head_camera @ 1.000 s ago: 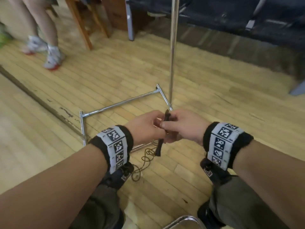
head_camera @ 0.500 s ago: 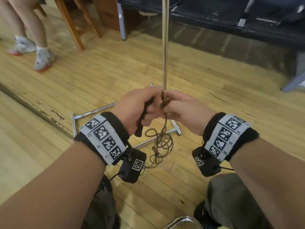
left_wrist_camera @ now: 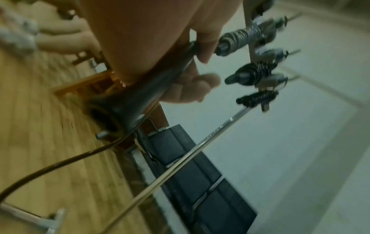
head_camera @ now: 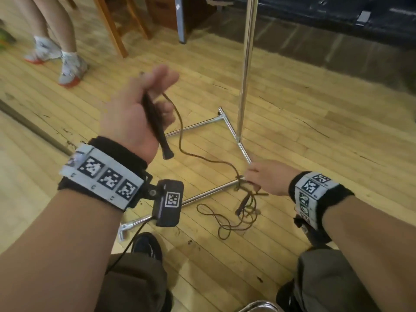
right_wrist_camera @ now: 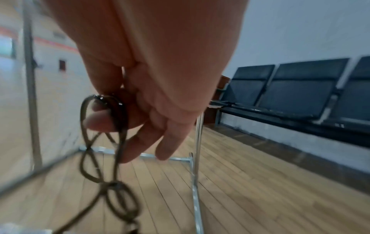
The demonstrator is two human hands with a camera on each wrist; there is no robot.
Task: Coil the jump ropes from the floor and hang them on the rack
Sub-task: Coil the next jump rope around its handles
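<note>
Head view looks down from above; wrist views sit close, sharing the rack pole

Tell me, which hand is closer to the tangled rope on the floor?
Right. The right hand pinches rope just above the tangle. The left hand is raised higher, gripping the handle.

**Brown rope, black grip, chrome rack**

The left hand grips a black handle; the cord running to the right hand is dark brown. Beyond both, the rack is shiny silver, the floor pale yellow wood. Wristbands: black, white-checkered.
</note>
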